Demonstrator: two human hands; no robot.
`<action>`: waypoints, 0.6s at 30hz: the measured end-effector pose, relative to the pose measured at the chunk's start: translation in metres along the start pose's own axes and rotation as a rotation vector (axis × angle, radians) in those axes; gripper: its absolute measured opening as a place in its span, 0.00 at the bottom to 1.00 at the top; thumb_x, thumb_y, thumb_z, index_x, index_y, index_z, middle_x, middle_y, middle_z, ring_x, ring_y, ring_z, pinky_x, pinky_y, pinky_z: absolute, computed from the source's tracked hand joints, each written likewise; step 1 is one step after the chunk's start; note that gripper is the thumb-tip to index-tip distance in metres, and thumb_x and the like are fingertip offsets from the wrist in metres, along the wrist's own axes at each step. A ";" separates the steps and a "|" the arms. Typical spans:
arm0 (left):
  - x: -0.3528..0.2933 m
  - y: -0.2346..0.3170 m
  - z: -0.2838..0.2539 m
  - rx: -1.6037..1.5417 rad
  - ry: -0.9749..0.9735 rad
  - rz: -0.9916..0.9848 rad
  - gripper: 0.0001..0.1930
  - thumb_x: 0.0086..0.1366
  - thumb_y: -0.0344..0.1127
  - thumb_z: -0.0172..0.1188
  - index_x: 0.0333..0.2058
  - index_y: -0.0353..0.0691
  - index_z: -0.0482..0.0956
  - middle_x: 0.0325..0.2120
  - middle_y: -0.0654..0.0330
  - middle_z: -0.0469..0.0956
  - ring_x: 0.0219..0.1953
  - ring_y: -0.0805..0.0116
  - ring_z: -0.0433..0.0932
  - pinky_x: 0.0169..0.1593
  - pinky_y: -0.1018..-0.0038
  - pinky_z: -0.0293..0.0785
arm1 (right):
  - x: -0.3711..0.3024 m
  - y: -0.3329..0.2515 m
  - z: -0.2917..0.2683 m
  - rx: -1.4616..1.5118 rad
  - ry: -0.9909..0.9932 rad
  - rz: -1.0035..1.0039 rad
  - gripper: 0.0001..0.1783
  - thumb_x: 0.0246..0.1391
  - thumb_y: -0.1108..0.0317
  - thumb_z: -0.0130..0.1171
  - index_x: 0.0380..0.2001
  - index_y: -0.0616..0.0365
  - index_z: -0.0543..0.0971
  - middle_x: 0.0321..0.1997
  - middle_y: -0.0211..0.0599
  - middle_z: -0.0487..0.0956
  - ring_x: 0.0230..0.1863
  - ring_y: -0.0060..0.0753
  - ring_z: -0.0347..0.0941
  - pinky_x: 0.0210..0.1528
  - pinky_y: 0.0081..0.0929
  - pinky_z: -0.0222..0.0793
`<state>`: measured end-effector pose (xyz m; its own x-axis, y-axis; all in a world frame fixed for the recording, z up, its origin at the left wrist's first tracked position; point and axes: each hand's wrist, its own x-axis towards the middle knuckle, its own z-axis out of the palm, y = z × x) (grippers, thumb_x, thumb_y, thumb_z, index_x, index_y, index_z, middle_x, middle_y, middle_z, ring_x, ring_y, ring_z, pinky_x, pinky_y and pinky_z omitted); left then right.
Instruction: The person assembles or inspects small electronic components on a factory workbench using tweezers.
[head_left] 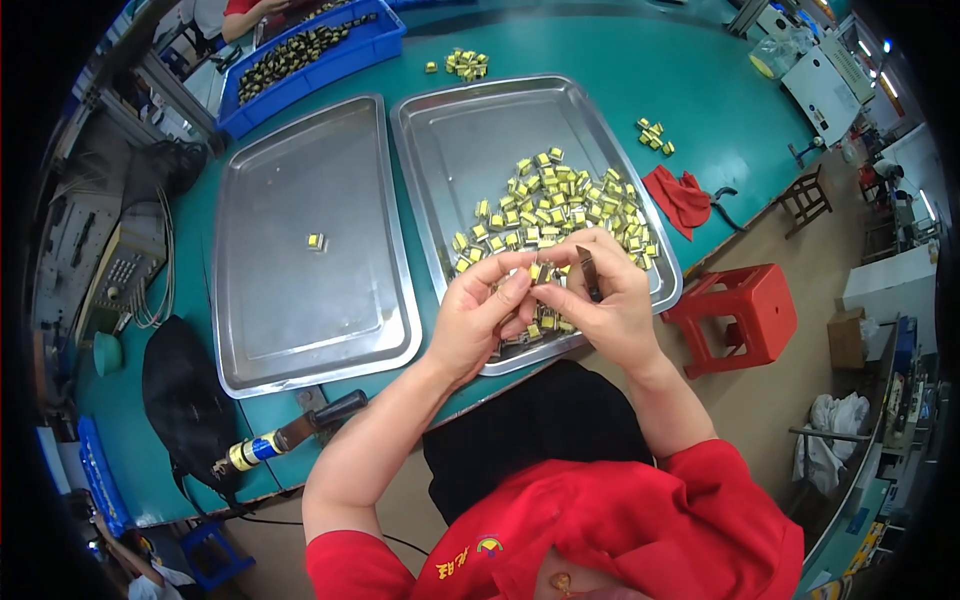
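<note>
Held component: partly covered by the left hand and right hand; its finer details are too small to tell.
Dark tool: one end is hidden in the right hand's grip; its kind is unclear.
Piled components: some are hidden behind the hands.
Blue bin: cut off by the upper edge.
Co-worker's arm: also cut off there.
Red shirt: runs out past the lower edge.

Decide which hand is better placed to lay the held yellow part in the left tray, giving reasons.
Probably the left hand: it is nearer the left tray and helps hold the yellow part, while the right hand also holds a dark tool.
</note>
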<state>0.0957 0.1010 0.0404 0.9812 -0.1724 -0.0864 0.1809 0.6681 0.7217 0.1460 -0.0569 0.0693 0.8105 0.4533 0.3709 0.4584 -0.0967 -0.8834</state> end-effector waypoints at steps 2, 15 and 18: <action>-0.002 0.000 0.000 -0.063 -0.038 0.000 0.14 0.64 0.31 0.52 0.48 0.37 0.70 0.26 0.65 0.71 0.21 0.81 0.65 0.21 0.85 0.56 | 0.000 0.005 -0.003 0.043 -0.041 -0.026 0.20 0.43 0.82 0.61 0.43 0.66 0.73 0.33 0.26 0.69 0.18 0.08 0.54 0.19 0.09 0.47; -0.001 -0.001 0.005 0.140 0.094 0.169 0.13 0.57 0.24 0.59 0.43 0.36 0.71 0.31 0.66 0.71 0.28 0.84 0.69 0.28 0.88 0.64 | -0.005 -0.005 -0.004 0.844 -0.080 0.577 0.21 0.50 0.81 0.53 0.51 0.65 0.69 0.39 0.28 0.73 0.19 0.07 0.56 0.18 0.10 0.47; -0.002 -0.001 0.005 0.165 0.106 0.193 0.13 0.57 0.24 0.59 0.43 0.36 0.72 0.31 0.67 0.70 0.29 0.84 0.68 0.29 0.88 0.65 | -0.005 -0.002 -0.003 0.856 -0.083 0.562 0.21 0.50 0.81 0.53 0.51 0.65 0.69 0.41 0.29 0.74 0.18 0.07 0.56 0.17 0.10 0.47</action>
<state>0.0930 0.0972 0.0435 0.9996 0.0289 -0.0018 -0.0145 0.5532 0.8329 0.1418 -0.0617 0.0695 0.7854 0.6003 -0.1512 -0.4190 0.3357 -0.8437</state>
